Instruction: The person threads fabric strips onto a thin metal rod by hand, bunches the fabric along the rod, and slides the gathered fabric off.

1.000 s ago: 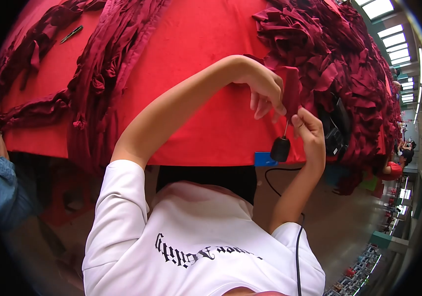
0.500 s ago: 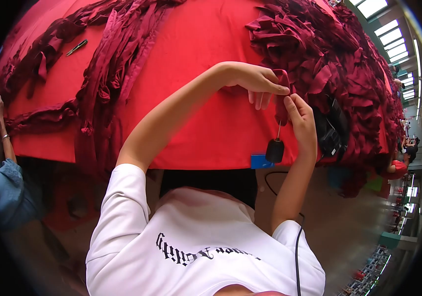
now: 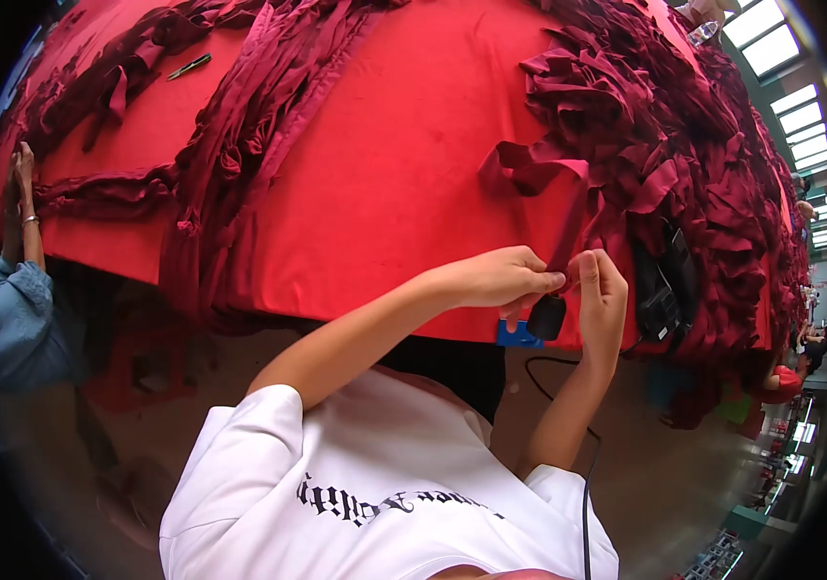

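Observation:
Near the table's front edge, my left hand (image 3: 505,278) pinches a dark red fabric strip (image 3: 568,227) between thumb and fingers. Close on its right, my right hand (image 3: 601,295) is raised with its fingertips together at the strip's edge. The strip runs up from my hands toward the fabric pile. Just below my fingers stands a black tool handle (image 3: 547,317); its metal shaft is hidden by the strip and my hands. A blue clamp-like piece (image 3: 518,333) sits at the table edge beside the handle.
A large heap of dark red strips (image 3: 665,155) covers the right side, with a black device (image 3: 663,290) beside it. More strips (image 3: 239,145) lie left, near small snips (image 3: 189,67). At far left are a co-worker's hands (image 3: 24,184). A black cable (image 3: 586,503) hangs down.
Both hands have moved down toward the table's front edge and the black handle. The strip now stretches upward from them, and the camera view has shifted.

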{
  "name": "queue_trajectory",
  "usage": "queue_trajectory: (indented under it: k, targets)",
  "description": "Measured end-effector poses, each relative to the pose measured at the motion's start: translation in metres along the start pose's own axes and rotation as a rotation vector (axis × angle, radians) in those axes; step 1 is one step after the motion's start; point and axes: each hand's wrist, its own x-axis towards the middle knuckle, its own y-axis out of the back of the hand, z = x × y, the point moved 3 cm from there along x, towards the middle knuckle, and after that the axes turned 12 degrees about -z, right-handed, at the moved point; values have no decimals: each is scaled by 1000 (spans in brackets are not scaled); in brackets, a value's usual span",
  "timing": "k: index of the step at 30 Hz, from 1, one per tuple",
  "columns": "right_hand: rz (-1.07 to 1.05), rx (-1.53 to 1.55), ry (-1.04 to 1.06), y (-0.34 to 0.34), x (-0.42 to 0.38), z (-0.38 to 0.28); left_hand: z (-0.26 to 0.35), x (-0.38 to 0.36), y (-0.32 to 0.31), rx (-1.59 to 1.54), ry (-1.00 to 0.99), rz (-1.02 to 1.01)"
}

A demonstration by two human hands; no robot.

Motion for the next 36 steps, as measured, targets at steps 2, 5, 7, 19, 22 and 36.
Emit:
queue_trajectory:
  k: [2,5,7,19,22,36]
  targets:
    - [65,238,-57,-10,16,-8,-13,-2,-4,-127,-3,4]
    - [-25,410,-139,-11,29,1,-13,-4,-7,-72,-8,58]
    - [-14,451,-132,-12,29,1,-6,-8,-5,-7,14,36]
    - [-101,422,-50,-11,12,1,29,26,25,435,-288,639]
    - [-2,429,-67,-13,15,-1,18,20,14,88,-274,508]
    - [21,-64,76,-17,-13,-11,-29,6,-24,-254,-206,371]
